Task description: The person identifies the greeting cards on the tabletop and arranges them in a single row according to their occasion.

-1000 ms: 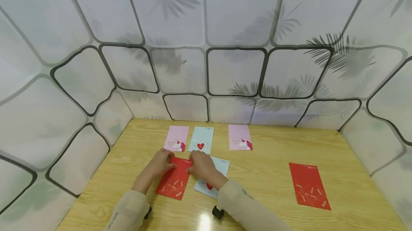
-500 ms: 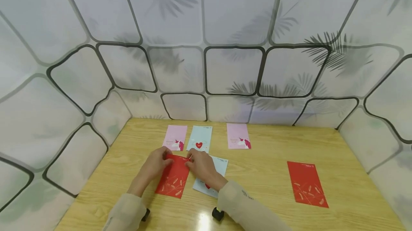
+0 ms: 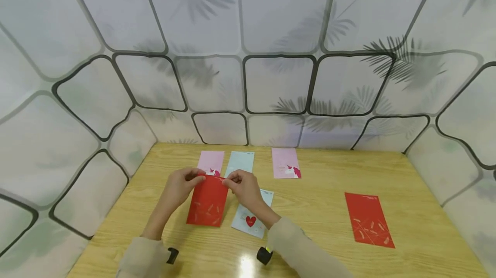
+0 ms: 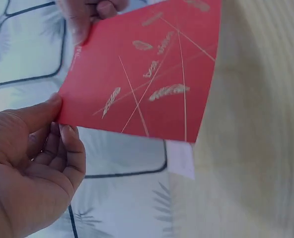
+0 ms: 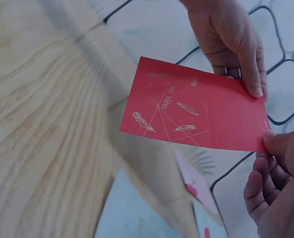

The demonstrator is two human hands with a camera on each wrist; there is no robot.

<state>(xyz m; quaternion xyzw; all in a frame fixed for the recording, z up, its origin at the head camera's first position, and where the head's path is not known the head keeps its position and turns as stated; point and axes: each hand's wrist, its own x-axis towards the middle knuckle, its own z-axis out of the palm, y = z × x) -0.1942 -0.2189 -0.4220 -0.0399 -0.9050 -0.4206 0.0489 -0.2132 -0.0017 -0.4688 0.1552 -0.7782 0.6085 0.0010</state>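
A red greeting card (image 3: 208,205) with pale feathers, thin lines and "best wishes" hangs tilted between both hands, raised off the table at its far edge. My left hand (image 3: 180,185) pinches its top left corner between thumb and fingers. At the top right corner, the thumb and fingers of my right hand (image 3: 246,187) pinch it too. The wrist views show the card's printed front (image 4: 137,74) and the two corner grips. Just right of it lies a light blue card (image 3: 249,220) with a red heart, partly behind my right wrist.
Behind the hands lie a pink unicorn card (image 3: 211,162) and another light blue card (image 3: 240,162), both partly covered. A second pink unicorn card (image 3: 286,162) lies farther right. Another red card (image 3: 370,220) is at the right of the wooden table (image 3: 317,226). A patterned curtain (image 3: 279,84) surrounds it.
Both hands have lifted the top edge of the red card off the table and now hold it higher. More of the heart card has come into sight.
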